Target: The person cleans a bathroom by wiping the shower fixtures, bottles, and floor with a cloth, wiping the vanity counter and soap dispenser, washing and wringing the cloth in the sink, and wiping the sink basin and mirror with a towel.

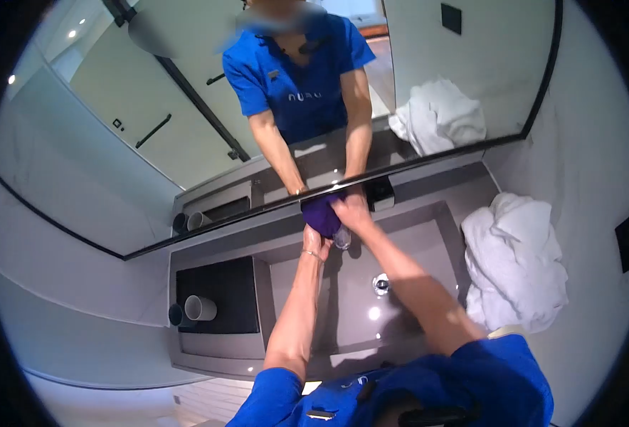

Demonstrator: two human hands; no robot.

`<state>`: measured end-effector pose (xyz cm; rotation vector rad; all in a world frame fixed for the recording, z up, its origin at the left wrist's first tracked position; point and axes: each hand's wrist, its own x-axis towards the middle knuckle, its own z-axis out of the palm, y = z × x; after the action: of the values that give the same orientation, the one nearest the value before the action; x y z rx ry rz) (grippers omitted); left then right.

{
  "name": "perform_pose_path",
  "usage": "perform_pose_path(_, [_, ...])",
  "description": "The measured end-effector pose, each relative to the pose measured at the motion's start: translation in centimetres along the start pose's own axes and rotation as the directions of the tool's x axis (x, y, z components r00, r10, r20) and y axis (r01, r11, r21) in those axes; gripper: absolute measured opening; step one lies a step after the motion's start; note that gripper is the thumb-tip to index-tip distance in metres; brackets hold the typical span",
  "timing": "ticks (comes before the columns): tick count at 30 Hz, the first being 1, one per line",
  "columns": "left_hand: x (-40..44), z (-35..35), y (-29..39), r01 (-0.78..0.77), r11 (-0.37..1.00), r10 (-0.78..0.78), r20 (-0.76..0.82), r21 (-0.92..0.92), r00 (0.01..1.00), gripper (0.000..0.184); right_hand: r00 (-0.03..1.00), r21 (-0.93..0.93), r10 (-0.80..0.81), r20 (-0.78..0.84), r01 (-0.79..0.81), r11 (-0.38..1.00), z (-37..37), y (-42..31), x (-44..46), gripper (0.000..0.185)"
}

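Both my hands are at the back of the grey sink (414, 238), just below the mirror's lower edge. My right hand (353, 212) is closed on a bunched purple cloth (320, 215) from its right side. My left hand (314, 243) grips the same cloth from below, its fingers partly hidden. A clear, shiny rounded thing (342, 239), perhaps a glass, pokes out under the cloth between the hands. How much of it lies inside the cloth is hidden.
A white towel heap (514, 263) lies on the right counter. At left, a white cup (201, 308) and a dark cup (176, 314) stand by a black tray (233, 285). A round drain (381, 285) shows in the sink. The mirror (193, 107) reflects me. Behind my right hand sits a black box (381, 192).
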<state>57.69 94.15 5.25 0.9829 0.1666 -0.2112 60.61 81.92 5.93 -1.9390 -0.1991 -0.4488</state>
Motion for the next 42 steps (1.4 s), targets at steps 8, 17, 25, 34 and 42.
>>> perform_pose_path(8, [-8.4,0.3,-1.1,0.219,0.966,-0.202,0.126,-0.138,0.971,0.043,0.802,0.011,-0.067,0.593,0.075,0.997,-3.2,-5.4,0.1,0.039])
perform_pose_path(17, [-18.1,2.3,-2.8,0.268,0.963,-0.269,-0.032,-0.039,0.962,0.046,0.777,0.781,0.272,0.567,-0.612,0.121,-12.0,-1.7,-21.6,0.054])
perform_pose_path(25, [-8.8,14.9,-3.4,-0.111,0.933,-0.118,0.58,0.343,0.806,0.071,0.841,0.994,0.539,-0.041,-0.022,0.111,-21.1,-0.6,-13.4,0.029])
perform_pose_path(34, [1.1,13.7,-6.8,-0.08,0.281,0.444,-0.056,0.956,0.894,0.103,0.588,-0.155,0.559,-0.585,-0.758,0.634,-25.2,9.7,-2.3,0.108])
perform_pose_path(42, [3.9,13.6,-7.5,0.107,0.304,0.376,-0.222,0.947,0.9,0.095,0.774,-0.447,0.231,-0.59,-0.551,0.705,-26.7,17.7,1.1,0.095])
